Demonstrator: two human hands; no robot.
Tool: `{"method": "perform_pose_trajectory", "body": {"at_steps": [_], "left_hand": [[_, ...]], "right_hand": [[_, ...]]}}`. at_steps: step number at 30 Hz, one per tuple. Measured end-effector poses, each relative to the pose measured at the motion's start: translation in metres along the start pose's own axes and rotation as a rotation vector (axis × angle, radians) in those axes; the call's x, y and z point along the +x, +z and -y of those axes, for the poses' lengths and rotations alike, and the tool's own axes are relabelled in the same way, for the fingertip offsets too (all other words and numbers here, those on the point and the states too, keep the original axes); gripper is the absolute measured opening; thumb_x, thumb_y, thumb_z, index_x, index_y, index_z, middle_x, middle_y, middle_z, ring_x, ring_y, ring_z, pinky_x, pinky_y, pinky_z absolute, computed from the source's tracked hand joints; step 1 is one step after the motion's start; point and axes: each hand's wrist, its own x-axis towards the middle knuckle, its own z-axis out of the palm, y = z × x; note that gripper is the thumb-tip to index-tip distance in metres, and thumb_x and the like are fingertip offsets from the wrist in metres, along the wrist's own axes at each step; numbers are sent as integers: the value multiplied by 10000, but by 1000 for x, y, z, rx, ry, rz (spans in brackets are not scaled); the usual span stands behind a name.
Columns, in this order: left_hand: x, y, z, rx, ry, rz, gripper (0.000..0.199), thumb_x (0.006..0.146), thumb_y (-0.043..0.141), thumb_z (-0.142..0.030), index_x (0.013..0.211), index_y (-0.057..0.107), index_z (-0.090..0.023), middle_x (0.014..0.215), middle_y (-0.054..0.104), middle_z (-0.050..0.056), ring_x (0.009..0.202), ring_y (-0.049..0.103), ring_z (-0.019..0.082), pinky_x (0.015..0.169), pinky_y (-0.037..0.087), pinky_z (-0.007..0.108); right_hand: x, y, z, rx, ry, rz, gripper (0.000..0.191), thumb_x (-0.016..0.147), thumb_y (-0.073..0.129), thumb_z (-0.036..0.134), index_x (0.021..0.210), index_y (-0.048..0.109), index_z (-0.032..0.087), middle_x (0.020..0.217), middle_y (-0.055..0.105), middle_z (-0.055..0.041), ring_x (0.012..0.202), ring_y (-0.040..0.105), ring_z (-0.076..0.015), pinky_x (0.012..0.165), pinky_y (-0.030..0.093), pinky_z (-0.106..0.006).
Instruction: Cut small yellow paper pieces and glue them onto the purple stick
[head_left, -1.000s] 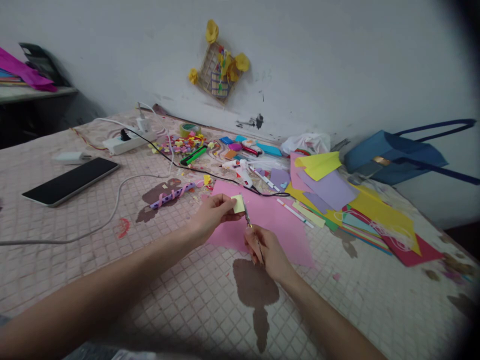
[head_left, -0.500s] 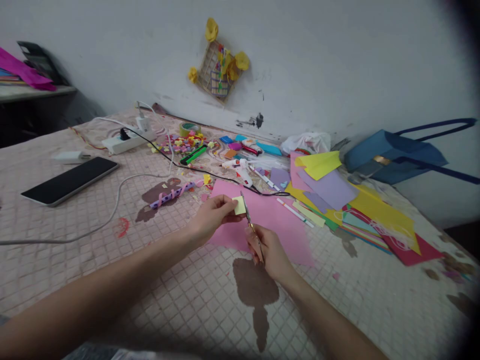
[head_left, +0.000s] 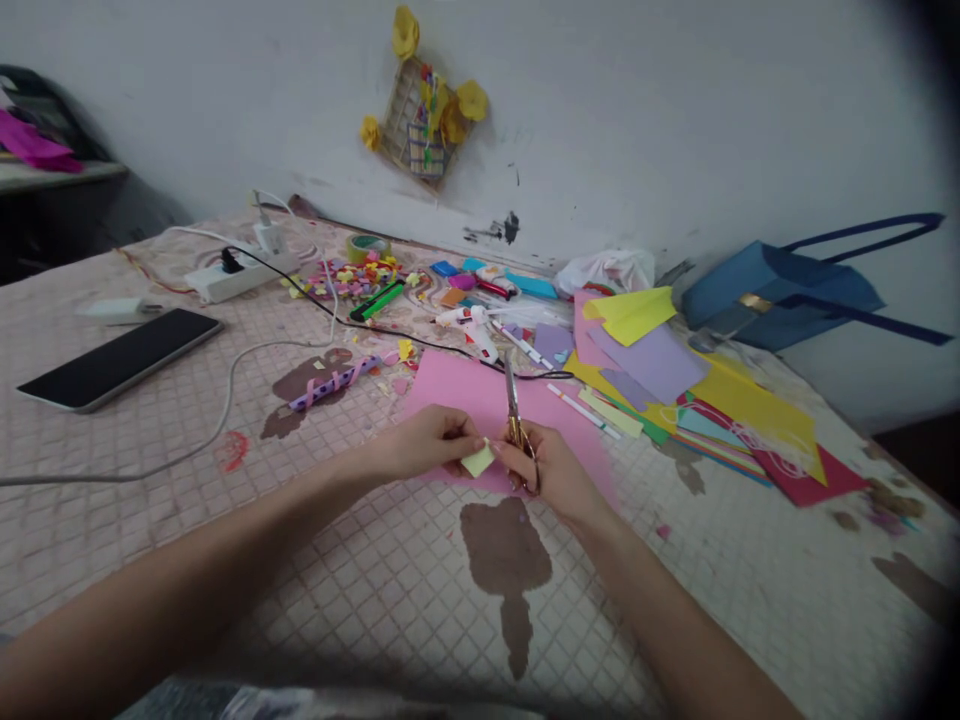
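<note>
Between the fingertips of my left hand [head_left: 431, 442] is a small pale yellow piece of paper [head_left: 478, 459], pinched at its upper edge. My right hand [head_left: 551, 470] is closed around the handles of a pair of scissors [head_left: 513, 395], whose blades point away from me and look shut. The thumb of that hand reaches to the paper's right corner and seems to touch it. Both hands are above the near part of a pink sheet [head_left: 450, 385] lying on the table.
Beyond the sheet lie a glue gun [head_left: 476, 325], a green cutter [head_left: 378, 300] and a pile of small paper flowers [head_left: 352, 278]. Coloured papers [head_left: 652, 365] and a blue bag [head_left: 780, 295] are on the right. At left are a tablet [head_left: 124, 358], a power strip [head_left: 232, 278] and cables.
The scissors have come away from the paper's edge and now point upright. My right thumb has moved to the paper, which has turned and sits lower. The whole view has shifted slightly.
</note>
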Motion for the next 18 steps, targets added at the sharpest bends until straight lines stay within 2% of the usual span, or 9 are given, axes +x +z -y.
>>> {"method": "perform_pose_trajectory", "body": {"at_steps": [5,7,10,12,13,15,17,18], "left_hand": [[4,-1,-2,-146,-32,-193,85,755,540,-201,772,587,-132,653,622,32,516,574,107,532,494,251],[6,-2,-3,-204,-41,-254,77,726,496,-122,727,571,-137,641,614,28,514,571,105,522,483,242],[7,-5,-5,-287,-19,-341,142,711,437,-87,589,475,-150,466,450,-37,373,429,53,385,336,165],[6,-5,-6,-324,-21,-381,130,762,439,-143,637,474,-158,425,329,-78,313,298,32,337,201,150],[5,-5,-6,-314,-27,-385,112,791,455,-199,695,494,-160,432,333,-83,312,287,31,336,186,153],[3,-1,-7,-253,-37,-339,183,811,500,-335,812,526,-154,505,458,-49,366,399,53,362,273,167],[2,4,-5,-194,-30,-244,284,760,581,-408,853,543,-143,644,575,10,508,532,95,446,387,199],[2,6,-4,-177,-21,-204,300,721,631,-401,836,553,-136,672,591,21,556,553,106,480,410,207]], "right_hand": [[0,2,-3,29,-12,-78,263,740,590,412,708,498,168,492,454,66,407,389,-61,390,261,-182],[1,2,-3,52,-14,-99,261,732,597,410,720,501,168,509,462,62,413,407,-64,395,270,-184],[1,2,-2,89,0,-127,267,725,612,409,714,496,169,508,456,64,404,407,-62,396,276,-187],[1,2,-2,122,-4,-153,269,727,617,406,708,495,168,505,451,64,401,398,-60,393,274,-188],[1,3,-2,139,-12,-170,268,729,617,404,705,494,167,505,452,62,401,394,-59,390,269,-187],[2,3,-3,169,-38,-203,259,737,614,394,701,497,165,506,460,58,405,394,-59,385,261,-185],[2,4,-4,194,-55,-232,253,744,612,388,702,500,164,502,463,57,411,400,-61,386,258,-182],[2,5,-4,204,-57,-235,254,744,613,390,706,504,165,503,467,57,412,402,-61,388,260,-182]]}}
